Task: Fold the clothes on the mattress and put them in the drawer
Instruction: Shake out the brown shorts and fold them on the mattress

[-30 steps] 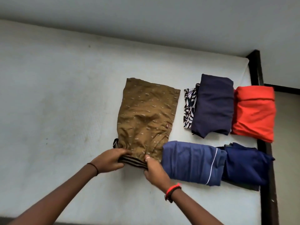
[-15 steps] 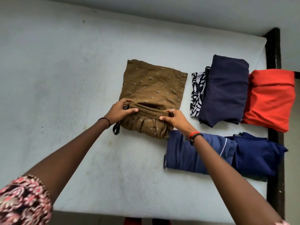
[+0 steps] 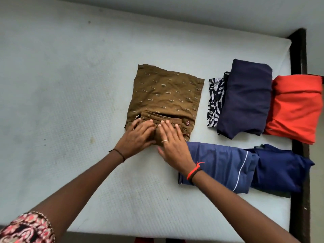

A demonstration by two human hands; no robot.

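Left hand [image 3: 137, 135] and right hand [image 3: 172, 146] side by side, fingers laid flat, pressing down the folded-over near edge of the brown garment [image 3: 166, 95] — it lies mid-mattress [image 3: 70, 88] — with a folded navy piece [image 3: 245, 100], red piece [image 3: 296, 109] and blue piece [image 3: 219, 163] just to its right.

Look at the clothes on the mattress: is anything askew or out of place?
The orange garment overhangs the right edge of the mattress onto the dark bed frame; the dark blue garment nearer the person does too.
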